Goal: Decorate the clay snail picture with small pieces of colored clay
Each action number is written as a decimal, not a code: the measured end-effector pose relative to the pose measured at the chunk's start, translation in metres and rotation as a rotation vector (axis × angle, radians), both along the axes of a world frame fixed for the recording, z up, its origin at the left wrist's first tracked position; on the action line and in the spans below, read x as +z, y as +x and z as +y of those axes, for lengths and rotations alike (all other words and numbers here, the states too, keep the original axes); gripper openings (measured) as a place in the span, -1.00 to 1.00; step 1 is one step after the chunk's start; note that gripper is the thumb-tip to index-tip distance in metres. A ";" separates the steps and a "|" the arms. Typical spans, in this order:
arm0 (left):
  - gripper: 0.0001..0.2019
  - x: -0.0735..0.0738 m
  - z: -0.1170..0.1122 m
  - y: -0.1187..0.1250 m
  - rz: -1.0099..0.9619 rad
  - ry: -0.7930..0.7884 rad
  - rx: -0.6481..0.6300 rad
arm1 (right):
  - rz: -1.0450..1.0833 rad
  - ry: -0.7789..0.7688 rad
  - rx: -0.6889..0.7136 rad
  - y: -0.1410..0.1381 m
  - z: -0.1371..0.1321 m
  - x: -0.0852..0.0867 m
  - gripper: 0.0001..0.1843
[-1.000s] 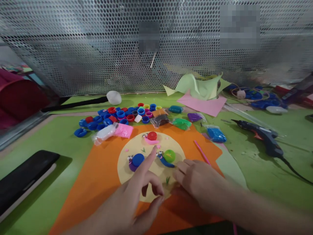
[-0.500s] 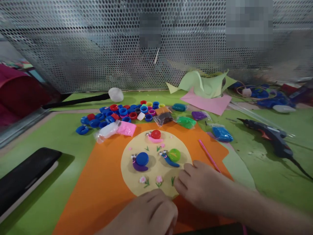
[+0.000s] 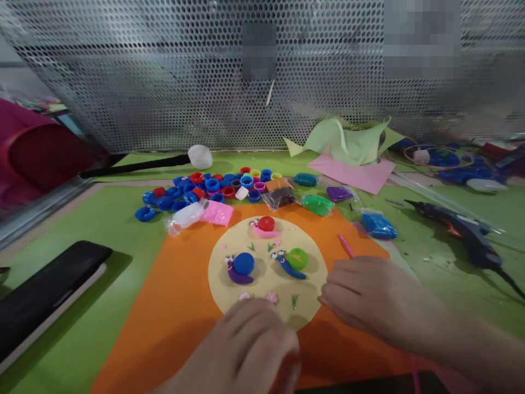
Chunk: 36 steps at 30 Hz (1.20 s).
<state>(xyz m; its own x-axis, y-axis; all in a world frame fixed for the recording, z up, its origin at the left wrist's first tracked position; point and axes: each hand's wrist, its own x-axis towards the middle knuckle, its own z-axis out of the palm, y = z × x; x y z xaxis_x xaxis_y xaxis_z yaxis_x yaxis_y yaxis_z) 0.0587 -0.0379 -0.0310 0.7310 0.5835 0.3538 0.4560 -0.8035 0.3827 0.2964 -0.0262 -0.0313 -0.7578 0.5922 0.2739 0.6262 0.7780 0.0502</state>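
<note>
A cream paper circle (image 3: 262, 276) on an orange sheet (image 3: 151, 323) carries a snail with a blue bottle-cap shell (image 3: 245, 264), one with a green cap (image 3: 297, 258) and one with a red cap (image 3: 266, 223). Small pink clay flowers (image 3: 271, 297) and green grass blades (image 3: 295, 301) lie below them. My left hand (image 3: 254, 345) is closed over the circle's lower edge, partly covering the flowers; whatever its fingers pinch is hidden. At the circle's right edge, my right hand (image 3: 365, 287) has its fingers curled together, and their contents cannot be seen.
Bottle caps (image 3: 212, 185) and packets of clay, such as a blue one (image 3: 379, 225), lie behind the orange sheet. A hot glue gun (image 3: 459, 230) is at right, beyond a pink stick (image 3: 345, 244). A black case (image 3: 57, 290) lies left; perforated metal (image 3: 184, 82) stands behind.
My right hand has shifted right, off the circle and over the lower part of the pink stick. My left hand has moved slightly up and covers more of the flowers. The view has shifted slightly.
</note>
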 end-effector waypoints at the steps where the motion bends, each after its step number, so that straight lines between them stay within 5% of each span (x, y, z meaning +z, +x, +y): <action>1: -0.81 -0.001 0.002 -0.001 -0.034 0.016 0.057 | 0.020 -0.037 -0.019 -0.002 -0.001 -0.001 -0.64; 10: -0.70 -0.014 0.020 0.002 -0.044 -0.276 0.119 | 0.009 -0.202 0.005 -0.012 -0.010 -0.010 -0.73; 16: -0.57 -0.017 0.023 0.008 -0.007 -0.193 0.093 | 0.666 -0.768 0.052 -0.003 -0.017 0.011 -0.74; 21: -0.47 -0.017 0.024 0.013 0.031 -0.199 0.105 | 1.007 -0.872 0.033 -0.001 -0.019 0.016 -0.69; 28: -0.44 -0.019 0.028 0.021 0.084 -0.268 0.201 | 0.409 -0.679 -0.148 -0.004 -0.014 0.004 -0.83; 36: -0.35 -0.007 0.024 0.027 0.015 -0.572 0.231 | 0.281 -0.646 -0.120 -0.003 -0.012 -0.003 -0.86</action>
<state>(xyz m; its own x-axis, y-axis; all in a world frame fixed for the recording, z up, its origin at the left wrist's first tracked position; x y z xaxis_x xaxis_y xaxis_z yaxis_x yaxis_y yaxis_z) 0.0859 -0.0135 -0.0382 0.5653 0.8218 -0.0710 0.6026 -0.3527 0.7159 0.2931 -0.0385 -0.0341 -0.6299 0.7766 0.0154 0.6309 0.5230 -0.5731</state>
